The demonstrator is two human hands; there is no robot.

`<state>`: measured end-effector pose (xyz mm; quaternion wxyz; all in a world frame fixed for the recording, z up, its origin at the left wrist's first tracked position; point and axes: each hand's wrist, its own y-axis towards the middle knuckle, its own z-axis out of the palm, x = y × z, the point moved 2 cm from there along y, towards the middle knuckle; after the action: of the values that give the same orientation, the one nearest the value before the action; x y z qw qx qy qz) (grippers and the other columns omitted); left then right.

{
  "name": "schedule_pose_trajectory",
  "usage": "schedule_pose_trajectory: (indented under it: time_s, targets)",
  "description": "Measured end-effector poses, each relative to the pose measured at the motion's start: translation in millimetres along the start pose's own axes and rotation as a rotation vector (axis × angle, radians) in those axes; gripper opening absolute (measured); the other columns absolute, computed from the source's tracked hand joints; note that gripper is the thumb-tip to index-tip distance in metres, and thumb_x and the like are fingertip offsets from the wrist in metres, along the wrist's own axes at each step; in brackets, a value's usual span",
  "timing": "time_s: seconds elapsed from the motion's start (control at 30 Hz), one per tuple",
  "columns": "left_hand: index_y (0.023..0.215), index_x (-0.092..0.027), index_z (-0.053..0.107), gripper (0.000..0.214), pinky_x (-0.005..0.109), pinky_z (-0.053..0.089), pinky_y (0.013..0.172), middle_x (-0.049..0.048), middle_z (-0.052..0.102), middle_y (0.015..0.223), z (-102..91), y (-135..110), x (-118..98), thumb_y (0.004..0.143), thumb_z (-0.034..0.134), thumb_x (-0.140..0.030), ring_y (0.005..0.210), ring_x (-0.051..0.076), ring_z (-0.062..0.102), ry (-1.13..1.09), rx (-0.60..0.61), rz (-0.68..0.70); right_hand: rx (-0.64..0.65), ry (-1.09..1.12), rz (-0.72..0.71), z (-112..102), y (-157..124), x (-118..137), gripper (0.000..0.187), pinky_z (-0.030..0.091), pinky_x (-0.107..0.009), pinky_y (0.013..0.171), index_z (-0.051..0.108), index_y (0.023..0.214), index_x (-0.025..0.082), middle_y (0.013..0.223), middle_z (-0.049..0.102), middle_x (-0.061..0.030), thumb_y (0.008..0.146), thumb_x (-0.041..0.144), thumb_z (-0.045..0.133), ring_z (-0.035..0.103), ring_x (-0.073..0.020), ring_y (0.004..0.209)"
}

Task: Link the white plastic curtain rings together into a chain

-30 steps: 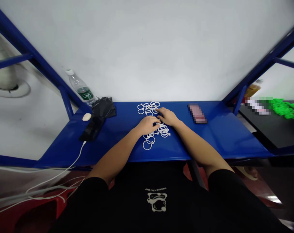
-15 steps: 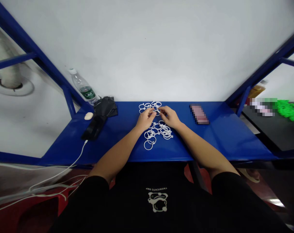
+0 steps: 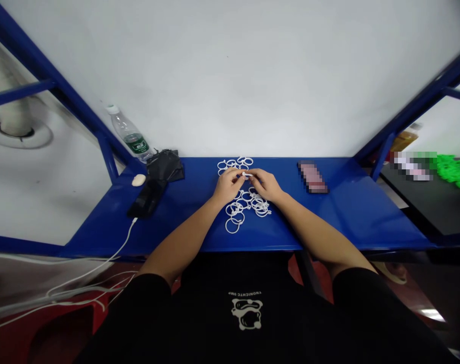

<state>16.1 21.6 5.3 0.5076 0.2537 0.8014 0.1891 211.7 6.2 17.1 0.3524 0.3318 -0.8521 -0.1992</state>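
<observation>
Blue table (image 3: 351,207) against a white wall. Left side: clear bottle (image 3: 136,144) with green label, black bag (image 3: 165,167) just beside it, beige lump (image 3: 138,180), and a dark block (image 3: 146,199) with white cable (image 3: 128,235) running off the near edge. Right side: phone (image 3: 312,178), blurred out, well apart from the work. Bright green heap (image 3: 455,171) sat past the frame on a black surface. Hands themselves covered parts of both ring batches.

Held ring (image 3: 247,174): thin, white, seen nearly edge-on as a short bar, between the hands mid-table. Left hand (image 3: 227,186) and right hand (image 3: 267,185) both had fingers pinched on it. Far batch (image 3: 222,165) lay behind, near batch (image 3: 232,232) in front, some rings overlapping.

Vs 1 s earlier: left hand was down at the near batch; it had since moved up opposite the right.
</observation>
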Motion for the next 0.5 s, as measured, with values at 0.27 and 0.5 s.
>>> schedule_pose_trajectory:
  time_s: [0.27, 0.5]
  targets:
    - [0.109, -0.018, 0.082, 0.024, 0.023, 0.050, 0.061, 0.0020, 0.076, 0.085, 1.3, -0.9, 1.3, 0.090, 0.068, -0.021, 0.062, 0.010, 0.060, -0.023, 0.002, -0.034, 0.028, 0.025, 0.012, -0.3, 0.0, 0.5, 0.036, 0.058, -0.036, 0.087, 0.069, 0.130, 0.021, 0.106, 0.079, -0.0094, 0.112, 0.034, 0.040, 0.075, -0.0225, 0.095]
    - [0.089, -0.018, 0.077, 0.018, 0.024, 0.047, 0.056, -0.0021, 0.070, 0.068, -1.4, -0.4, 0.9, 0.082, 0.061, -0.013, 0.055, 0.012, 0.058, -0.105, 0.047, -0.118, 0.120, -0.040, -0.003, 4.7, -0.5, 8.1, 0.030, 0.054, -0.034, 0.082, 0.069, 0.125, 0.022, 0.104, 0.079, -0.0086, 0.110, 0.032, 0.044, 0.072, -0.0217, 0.089]
